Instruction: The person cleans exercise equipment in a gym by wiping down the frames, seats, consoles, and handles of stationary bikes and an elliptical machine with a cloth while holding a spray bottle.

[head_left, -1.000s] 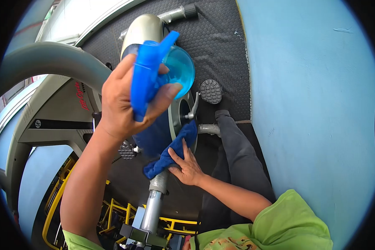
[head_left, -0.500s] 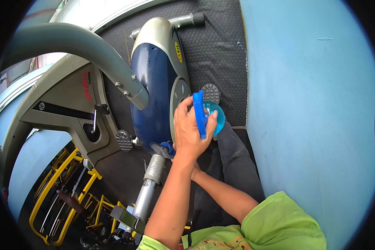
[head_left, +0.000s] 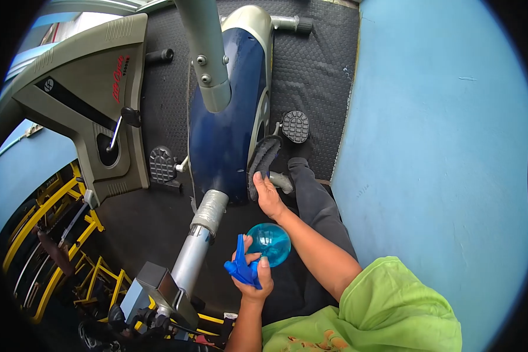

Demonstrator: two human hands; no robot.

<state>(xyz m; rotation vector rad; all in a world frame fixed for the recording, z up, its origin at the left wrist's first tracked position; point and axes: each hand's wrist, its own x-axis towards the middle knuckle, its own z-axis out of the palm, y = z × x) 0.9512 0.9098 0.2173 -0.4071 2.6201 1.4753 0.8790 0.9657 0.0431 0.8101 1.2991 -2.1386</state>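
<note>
Fingers of the left hand (head_left: pixel 258 288) are clamped around the neck of a trigger spray bottle (head_left: pixel 270 243), its translucent teal body near the right forearm. At the exercise bike (head_left: pixel 223 146), the right hand (head_left: pixel 270 200) touches a dark grey cloth (head_left: pixel 264 158) along the navy housing's side, near a ridged pedal (head_left: pixel 295 127); the cloth partly hides those fingers, so I cannot tell whether they grip it or merely press.

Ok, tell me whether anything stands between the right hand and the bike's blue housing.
Only the cloth, spread from the right hand along the side of the blue housing; nothing else visible stands between them.
</note>
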